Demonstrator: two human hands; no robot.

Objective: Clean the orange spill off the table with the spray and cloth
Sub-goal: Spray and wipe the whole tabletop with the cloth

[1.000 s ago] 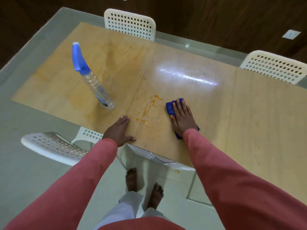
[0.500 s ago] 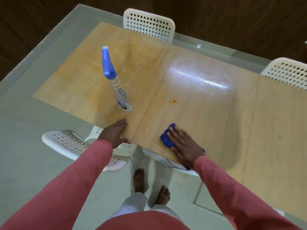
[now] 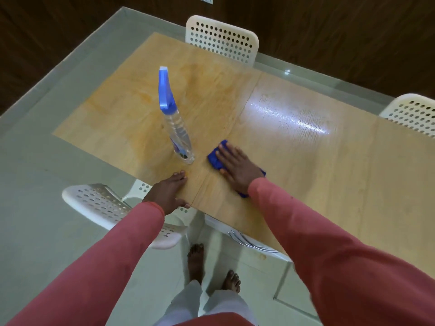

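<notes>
The blue cloth [image 3: 214, 158] lies at the centre of the frame, pinned flat under the right hand [image 3: 236, 166], whose straight fingers press it to the desk [image 3: 317, 172], likely for wiping pressure. Its long axis runs from upper left to lower right. No orange spill shows. The left hand [image 3: 170, 191] rests flat by the near edge, probably bracing. The spray bottle [image 3: 175, 123] stands upright just left, nozzle toward the top of the frame.

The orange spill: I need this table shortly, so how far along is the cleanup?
Nearly done: no orange marks show on the table. The right hand presses the blue cloth flat beside the upright spray bottle; the left hand rests at the edge. Left: lift the cloth and check beneath.
</notes>
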